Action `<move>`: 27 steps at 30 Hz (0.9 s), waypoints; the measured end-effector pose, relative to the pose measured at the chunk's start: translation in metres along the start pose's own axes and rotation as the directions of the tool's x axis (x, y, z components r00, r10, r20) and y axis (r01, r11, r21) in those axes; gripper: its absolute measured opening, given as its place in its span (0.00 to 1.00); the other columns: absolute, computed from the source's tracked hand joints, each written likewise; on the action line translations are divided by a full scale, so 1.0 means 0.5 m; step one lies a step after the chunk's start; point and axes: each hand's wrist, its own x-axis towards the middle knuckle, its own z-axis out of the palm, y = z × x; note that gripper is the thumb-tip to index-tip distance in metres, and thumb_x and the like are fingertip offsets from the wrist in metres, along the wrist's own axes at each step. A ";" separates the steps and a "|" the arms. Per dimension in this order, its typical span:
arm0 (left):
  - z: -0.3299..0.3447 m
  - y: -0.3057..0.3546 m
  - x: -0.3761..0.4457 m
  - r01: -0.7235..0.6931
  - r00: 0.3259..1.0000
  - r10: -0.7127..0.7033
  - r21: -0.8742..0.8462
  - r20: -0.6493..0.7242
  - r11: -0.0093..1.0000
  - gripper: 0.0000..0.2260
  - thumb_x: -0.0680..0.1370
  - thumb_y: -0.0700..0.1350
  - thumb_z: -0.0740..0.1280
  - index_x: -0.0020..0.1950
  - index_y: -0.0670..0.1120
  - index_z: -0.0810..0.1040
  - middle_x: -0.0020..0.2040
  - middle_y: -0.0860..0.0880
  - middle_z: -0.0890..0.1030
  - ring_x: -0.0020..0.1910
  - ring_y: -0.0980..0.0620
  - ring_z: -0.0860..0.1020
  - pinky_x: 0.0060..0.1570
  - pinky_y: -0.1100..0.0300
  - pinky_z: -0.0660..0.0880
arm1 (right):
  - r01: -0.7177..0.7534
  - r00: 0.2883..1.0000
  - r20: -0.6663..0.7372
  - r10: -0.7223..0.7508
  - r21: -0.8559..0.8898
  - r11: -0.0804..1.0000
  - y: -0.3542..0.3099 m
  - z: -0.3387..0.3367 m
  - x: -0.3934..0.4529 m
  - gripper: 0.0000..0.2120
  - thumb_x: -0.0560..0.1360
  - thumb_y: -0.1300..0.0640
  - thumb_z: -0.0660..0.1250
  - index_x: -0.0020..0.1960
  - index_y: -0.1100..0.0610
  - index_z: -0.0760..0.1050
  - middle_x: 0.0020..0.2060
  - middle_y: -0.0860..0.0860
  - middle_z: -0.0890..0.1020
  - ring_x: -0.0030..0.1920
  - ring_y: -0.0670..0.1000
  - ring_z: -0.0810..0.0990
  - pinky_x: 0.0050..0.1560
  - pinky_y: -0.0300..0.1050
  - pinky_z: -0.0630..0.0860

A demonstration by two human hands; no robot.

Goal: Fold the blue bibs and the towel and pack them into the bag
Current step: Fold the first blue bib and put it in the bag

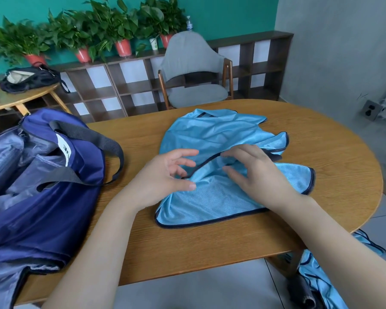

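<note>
On table (210, 253) | blue bib (210, 134) rumpled, dark-edged | hands over it

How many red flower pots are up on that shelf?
4 red plastic flower pots stand along the dark wooden shelf: far left, next, middle, and right, partly behind the grey chair. Leaves may hide more.

The crumpled light-blue mesh bib (212, 139) carries dark navy trim along its edges. The soft fabric bag (54, 175) is deep navy with a grey-blue lining, black webbing handles and a white label. The oval wooden table (187, 246) shows warm brown grain.
</note>
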 end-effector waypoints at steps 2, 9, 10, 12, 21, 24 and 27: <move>0.005 -0.001 -0.016 -0.015 0.997 0.010 0.066 0.082 0.998 0.34 0.69 0.38 0.81 0.69 0.63 0.75 0.59 0.59 0.82 0.47 0.59 0.80 0.43 0.67 0.73 | 0.046 0.998 0.048 -0.043 -0.062 0.997 -0.006 0.006 0.003 0.21 0.76 0.50 0.72 0.68 0.50 0.76 0.61 0.45 0.78 0.60 0.54 0.74 0.62 0.54 0.72; 0.021 -0.024 -0.051 0.004 1.000 -0.005 0.097 0.016 0.995 0.25 0.71 0.43 0.80 0.64 0.62 0.80 0.52 0.58 0.85 0.39 0.60 0.77 0.45 0.66 0.73 | 0.086 0.989 0.132 -0.065 -0.162 0.983 -0.001 0.030 0.006 0.12 0.72 0.50 0.77 0.53 0.49 0.81 0.58 0.44 0.80 0.62 0.54 0.73 0.63 0.55 0.63; 0.023 -0.030 -0.052 0.000 0.999 0.004 0.094 -0.043 0.996 0.22 0.71 0.43 0.80 0.61 0.63 0.82 0.49 0.59 0.85 0.38 0.60 0.77 0.45 0.66 0.73 | 0.082 0.991 0.116 -0.065 -0.158 0.984 0.002 0.028 0.007 0.10 0.72 0.50 0.77 0.50 0.50 0.80 0.55 0.44 0.81 0.59 0.54 0.75 0.61 0.51 0.62; 0.029 -0.036 -0.053 -0.020 0.988 0.042 0.145 -0.150 0.989 0.17 0.72 0.45 0.79 0.55 0.63 0.84 0.46 0.61 0.85 0.40 0.60 0.78 0.47 0.68 0.74 | 0.073 0.995 0.083 -0.061 -0.151 0.986 0.003 0.023 0.007 0.10 0.71 0.50 0.77 0.48 0.51 0.79 0.50 0.44 0.82 0.55 0.53 0.77 0.56 0.44 0.58; 0.002 -0.043 -0.064 -0.199 0.798 0.314 0.266 -0.515 0.943 0.08 0.72 0.40 0.78 0.44 0.53 0.87 0.43 0.62 0.85 0.44 0.58 0.83 0.46 0.64 0.77 | 0.027 1.000 -0.001 -0.028 -0.145 0.989 0.030 -0.038 -0.015 0.12 0.71 0.48 0.77 0.48 0.54 0.82 0.43 0.46 0.83 0.47 0.52 0.80 0.57 0.46 0.68; 0.006 -0.055 -0.077 -0.193 0.804 0.329 0.307 -0.494 0.932 0.13 0.72 0.37 0.77 0.39 0.55 0.82 0.42 0.62 0.84 0.42 0.59 0.82 0.44 0.65 0.77 | 0.033 0.999 0.031 -0.030 -0.100 0.994 0.050 -0.083 -0.041 0.10 0.73 0.48 0.73 0.48 0.54 0.83 0.44 0.42 0.83 0.47 0.46 0.80 0.58 0.42 0.69; 0.008 -0.079 -0.091 -0.323 0.813 0.483 0.438 -0.325 0.839 0.19 0.70 0.23 0.70 0.35 0.49 0.83 0.44 0.56 0.85 0.48 0.60 0.82 0.51 0.61 0.78 | -0.002 1.000 -0.001 0.002 -0.055 0.998 0.060 -0.126 -0.074 0.07 0.73 0.56 0.76 0.45 0.51 0.78 0.43 0.41 0.82 0.44 0.44 0.77 0.53 0.35 0.68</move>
